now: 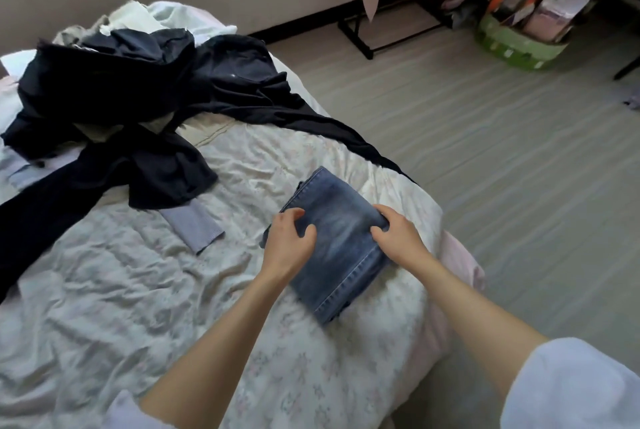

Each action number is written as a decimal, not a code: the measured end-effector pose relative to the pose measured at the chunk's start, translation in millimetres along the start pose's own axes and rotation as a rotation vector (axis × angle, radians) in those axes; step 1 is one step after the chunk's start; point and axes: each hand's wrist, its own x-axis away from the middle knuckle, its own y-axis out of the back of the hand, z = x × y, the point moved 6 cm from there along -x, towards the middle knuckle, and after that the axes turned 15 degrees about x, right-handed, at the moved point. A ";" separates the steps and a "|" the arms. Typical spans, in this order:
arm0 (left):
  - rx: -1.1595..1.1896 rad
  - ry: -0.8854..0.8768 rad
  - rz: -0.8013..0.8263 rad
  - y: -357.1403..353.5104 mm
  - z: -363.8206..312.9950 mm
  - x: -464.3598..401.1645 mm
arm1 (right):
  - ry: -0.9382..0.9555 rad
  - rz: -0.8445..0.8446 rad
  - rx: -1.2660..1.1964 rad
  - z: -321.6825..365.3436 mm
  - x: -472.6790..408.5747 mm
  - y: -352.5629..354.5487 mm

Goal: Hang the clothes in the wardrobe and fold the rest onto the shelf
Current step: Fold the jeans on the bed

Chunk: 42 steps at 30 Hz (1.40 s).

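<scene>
Two bare hands grip the folded jeans, a thick faded-denim rectangle on the rumpled floral bedspread: left hand curled over one edge, right hand pinching the other. Beyond, limp dark garments sprawl.

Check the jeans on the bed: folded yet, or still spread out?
Folded. The jeans lie as a compact rectangle on the bed, the left hand and right hand gripping opposite edges.

Both hands gripping folded jeans on bed, dark clothes behind
</scene>
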 end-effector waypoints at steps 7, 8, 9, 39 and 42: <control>0.137 0.659 -0.202 -24.7 88.2 -24.0 | -0.101 0.118 0.252 -79.5 -51.6 -27.1; 0.185 0.764 -0.235 -30.7 103.4 -18.5 | -0.095 0.109 0.253 -83.7 -60.0 -29.3; 0.260 0.838 -0.256 -37.5 116.4 -13.1 | -0.083 0.108 0.243 -85.5 -67.6 -31.2; 0.195 -0.131 -0.307 -37.0 -42.0 1.6 | 0.103 -0.306 0.059 3.5 7.5 24.5; 0.200 -0.308 -0.242 -34.5 -98.5 14.3 | 0.069 -0.472 0.014 12.8 42.5 74.4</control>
